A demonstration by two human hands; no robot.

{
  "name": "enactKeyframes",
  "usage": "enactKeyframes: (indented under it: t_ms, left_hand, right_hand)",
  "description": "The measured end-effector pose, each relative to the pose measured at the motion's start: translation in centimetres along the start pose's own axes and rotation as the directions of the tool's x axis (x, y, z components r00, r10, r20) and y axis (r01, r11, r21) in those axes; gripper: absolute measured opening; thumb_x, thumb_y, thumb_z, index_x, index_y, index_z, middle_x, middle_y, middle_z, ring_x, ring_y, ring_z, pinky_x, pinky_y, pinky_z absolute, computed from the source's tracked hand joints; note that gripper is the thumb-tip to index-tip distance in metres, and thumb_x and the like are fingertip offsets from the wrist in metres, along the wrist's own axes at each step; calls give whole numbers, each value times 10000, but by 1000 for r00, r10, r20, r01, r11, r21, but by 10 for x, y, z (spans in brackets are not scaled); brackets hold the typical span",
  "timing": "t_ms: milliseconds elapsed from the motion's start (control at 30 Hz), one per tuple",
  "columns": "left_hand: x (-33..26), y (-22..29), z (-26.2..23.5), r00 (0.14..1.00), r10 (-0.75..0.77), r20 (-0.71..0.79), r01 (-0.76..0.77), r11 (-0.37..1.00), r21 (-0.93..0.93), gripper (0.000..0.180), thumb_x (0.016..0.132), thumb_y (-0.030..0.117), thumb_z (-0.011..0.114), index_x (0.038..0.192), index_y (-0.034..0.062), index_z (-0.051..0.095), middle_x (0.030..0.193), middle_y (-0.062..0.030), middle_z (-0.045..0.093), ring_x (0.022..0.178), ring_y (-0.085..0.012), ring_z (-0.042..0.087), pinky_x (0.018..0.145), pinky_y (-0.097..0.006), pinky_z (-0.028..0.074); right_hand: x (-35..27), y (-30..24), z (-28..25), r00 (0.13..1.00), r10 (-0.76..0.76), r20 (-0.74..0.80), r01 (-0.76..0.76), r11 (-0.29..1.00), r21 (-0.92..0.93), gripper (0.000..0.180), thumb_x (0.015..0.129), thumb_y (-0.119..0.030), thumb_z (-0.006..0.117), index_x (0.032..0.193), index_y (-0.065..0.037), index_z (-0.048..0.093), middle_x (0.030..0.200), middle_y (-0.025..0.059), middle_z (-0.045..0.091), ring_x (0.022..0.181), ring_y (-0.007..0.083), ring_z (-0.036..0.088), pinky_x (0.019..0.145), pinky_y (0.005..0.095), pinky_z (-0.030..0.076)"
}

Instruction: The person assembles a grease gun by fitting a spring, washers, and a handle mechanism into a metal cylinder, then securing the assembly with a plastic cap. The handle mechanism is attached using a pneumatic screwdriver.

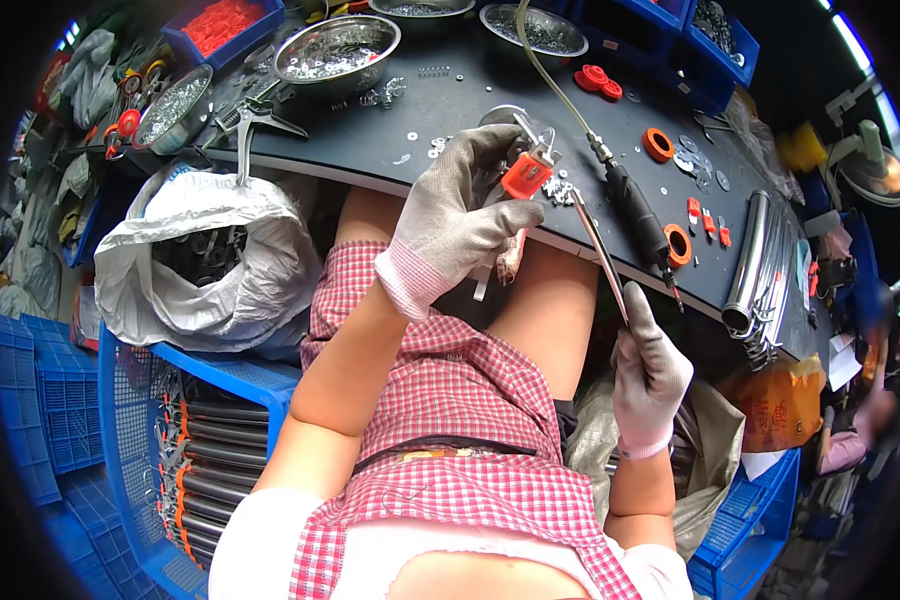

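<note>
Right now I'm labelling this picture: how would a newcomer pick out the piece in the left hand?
Find the dark workbench, then its near edge. There the gloved left hand pinches a small orange block with metal prongs on top. The other orange parts are rings and lie loose on the bench.

A crumpled white plastic bag [210, 255] sits open at the person's left, below the edge of the dark workbench, resting on the rim of a blue mesh crate [220, 372]. At the right, below the bench's edge, an orange plastic bag with dark print [782, 403] stands beside white paper sheets [842, 360].
</note>
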State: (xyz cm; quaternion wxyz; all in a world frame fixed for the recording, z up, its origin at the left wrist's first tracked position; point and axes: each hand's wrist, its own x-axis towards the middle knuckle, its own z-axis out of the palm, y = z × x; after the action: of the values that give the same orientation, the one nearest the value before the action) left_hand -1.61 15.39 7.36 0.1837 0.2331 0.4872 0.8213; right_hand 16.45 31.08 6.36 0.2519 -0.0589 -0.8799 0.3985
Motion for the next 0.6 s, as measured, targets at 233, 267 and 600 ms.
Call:
enactKeyframes:
  t_ms: [233,267,600]
  left_hand:
    - [-6,-12,-2,999,46,22,-50,976,213,630,727,56,751,1268,-16,436,1185,-112,543,1063,-183,564,945,-295,440]
    - [-9,-13,-1,994,107,3,-103,948,302,626,726,62,754,1265,-20,446,1188,-115,547,1082,-182,556,948,-297,437]
    - [-9,-22,-14,952,189,242,-303,707,639,563,727,-52,707,1243,1,490,1028,-127,632,917,-197,652,771,-290,542]
  right_hand:
    - [5,-3,21,999,-23,-38,19,996,-89,538,698,186,470,1178,-17,604,715,112,563,557,158,501,597,226,460]
    - [2,-5,22,1000,-16,-24,13,996,-87,584,700,188,466,1220,-49,589,653,79,483,553,157,487,598,218,454]
    - [1,8,26,805,463,370,-583,504,638,438,856,63,489,1288,-11,512,668,-64,420,578,38,351,534,176,319]
